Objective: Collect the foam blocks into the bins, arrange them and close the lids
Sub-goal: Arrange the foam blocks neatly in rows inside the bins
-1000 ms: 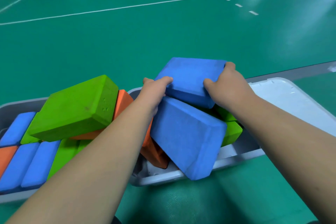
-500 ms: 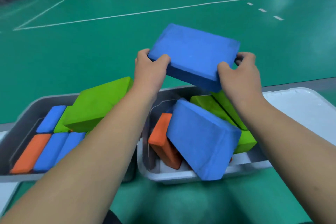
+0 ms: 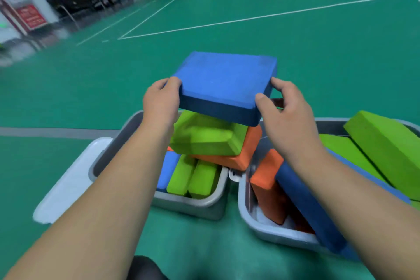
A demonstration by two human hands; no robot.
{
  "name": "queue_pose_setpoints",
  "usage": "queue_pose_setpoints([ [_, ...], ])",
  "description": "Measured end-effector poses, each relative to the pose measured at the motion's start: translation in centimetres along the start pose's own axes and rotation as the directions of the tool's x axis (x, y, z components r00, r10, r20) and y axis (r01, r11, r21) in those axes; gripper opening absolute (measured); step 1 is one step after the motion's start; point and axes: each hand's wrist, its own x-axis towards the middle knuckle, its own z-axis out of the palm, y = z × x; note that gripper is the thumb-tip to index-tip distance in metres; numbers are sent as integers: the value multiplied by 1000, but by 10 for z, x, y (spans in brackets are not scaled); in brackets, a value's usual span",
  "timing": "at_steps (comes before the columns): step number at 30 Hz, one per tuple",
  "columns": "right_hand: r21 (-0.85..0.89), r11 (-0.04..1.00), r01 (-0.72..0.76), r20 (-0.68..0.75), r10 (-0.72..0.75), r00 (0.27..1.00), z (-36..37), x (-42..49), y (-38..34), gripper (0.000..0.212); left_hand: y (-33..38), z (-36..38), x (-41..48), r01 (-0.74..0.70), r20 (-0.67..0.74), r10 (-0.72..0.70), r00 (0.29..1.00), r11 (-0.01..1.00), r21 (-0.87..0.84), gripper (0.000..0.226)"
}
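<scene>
The left hand (image 3: 161,100) and right hand (image 3: 287,118) hold the blue block (image 3: 223,82) mid-frame, just over the left bin (image 3: 195,203), fingers clamped on its two sides. Keep it flat and set it down softly, because the green block (image 3: 204,141) below sits crooked.

Flat blue foam block (image 3: 223,79) above block-filled grey bins (image 3: 200,204).

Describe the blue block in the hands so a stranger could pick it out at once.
Two grey bins stand side by side on the green floor. Above the pile in the left bin, the left hand and right hand hold a flat blue block by its near corners. Unlike the other blue block, leaning in the right bin, it alone is up in the air.
</scene>
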Motion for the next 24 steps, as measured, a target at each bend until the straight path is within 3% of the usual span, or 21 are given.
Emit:
queue_pose_setpoints([
  [4,-42,996,80,129,-74,989,34,-13,1,57,-25,-26,12,168,-8,-168,986,985,48,19],
  [8,-145,984,101,242,-64,968,49,-19,10,57,-61,-36,16,407,101,-406,908,913,14,39],
  [11,-164,980,116,237,-75,969,52,-20,13,52,-82,-36,20,522,189,-489,851,823,-224,24],
  [14,-148,989,21,186,7,982,50,-21,17,46,-96,-34,27,594,310,-509,803,723,-352,27],
  [18,-155,976,-155,280,194,940,50,-29,21,57,-114,-30,38,684,449,-525,723,637,-356,52],
  [24,-120,970,-211,303,238,923,53,-31,18,57,-125,-33,45,670,578,-407,707,647,-364,24],
])
